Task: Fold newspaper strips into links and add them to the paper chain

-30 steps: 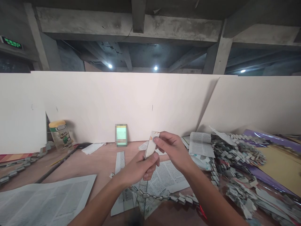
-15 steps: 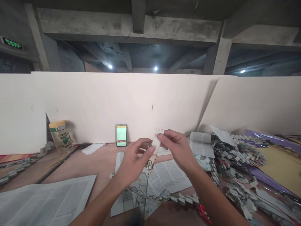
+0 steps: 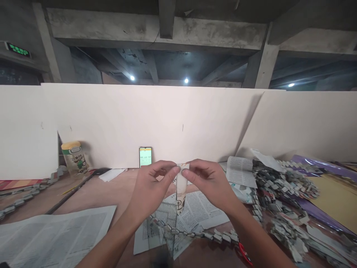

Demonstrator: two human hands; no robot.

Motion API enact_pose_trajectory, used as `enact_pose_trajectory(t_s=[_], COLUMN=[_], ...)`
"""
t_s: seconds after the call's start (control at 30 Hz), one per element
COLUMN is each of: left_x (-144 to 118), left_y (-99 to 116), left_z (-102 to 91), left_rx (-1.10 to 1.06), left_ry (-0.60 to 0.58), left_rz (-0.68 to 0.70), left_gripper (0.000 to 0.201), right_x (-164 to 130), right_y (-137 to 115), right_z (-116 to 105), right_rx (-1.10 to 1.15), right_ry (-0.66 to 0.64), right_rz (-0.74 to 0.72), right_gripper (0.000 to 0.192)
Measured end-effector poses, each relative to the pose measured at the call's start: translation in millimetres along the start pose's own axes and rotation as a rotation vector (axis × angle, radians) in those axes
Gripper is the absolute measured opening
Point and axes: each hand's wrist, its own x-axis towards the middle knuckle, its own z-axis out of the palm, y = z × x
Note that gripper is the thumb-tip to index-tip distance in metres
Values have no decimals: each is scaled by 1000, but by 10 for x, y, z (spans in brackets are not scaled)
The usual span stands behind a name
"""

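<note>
Strip of folded printed paper (image 3: 182, 188), nearly upright in the middle of view, held in the air above the table (image 3: 108, 193). Upper end pinched by left hand (image 3: 156, 182) on its left edge and by right hand (image 3: 209, 182) on its right edge, thumbs in front and close together, other fingers partly hidden behind. Lower end pointing downward, with brown print on it, in front of newspaper sheet (image 3: 202, 212) lying below. Nearer than both hands, chain of folded paper links (image 3: 192, 234), going toward red curved object (image 3: 244, 254) beside right forearm (image 3: 248, 227). Behind left hand, smartphone (image 3: 145, 156) with lit screen, partly hidden, standing against white panel (image 3: 156, 123). Further left, bottle with yellow lid (image 3: 75, 160), also near this panel. On the right side, big heap of paper links (image 3: 298, 182), with white paper piece (image 3: 267, 159) on top.
</note>
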Motion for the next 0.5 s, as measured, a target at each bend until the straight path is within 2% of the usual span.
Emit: enact_pose_trajectory(t_s=[0.13,0.5], left_x=[-1,-10], left_y=[10,31], left_z=[-6,-6], left_rx=[-9,24], left_ry=[-4,-15], left_rz=[-5,6], left_gripper=[17,17], right_x=[-2,1], right_y=[-13,-17], right_z=[5,-19], right_rx=[82,130], right_ry=[23,19], right_rz=[4,2], right_gripper=[15,13])
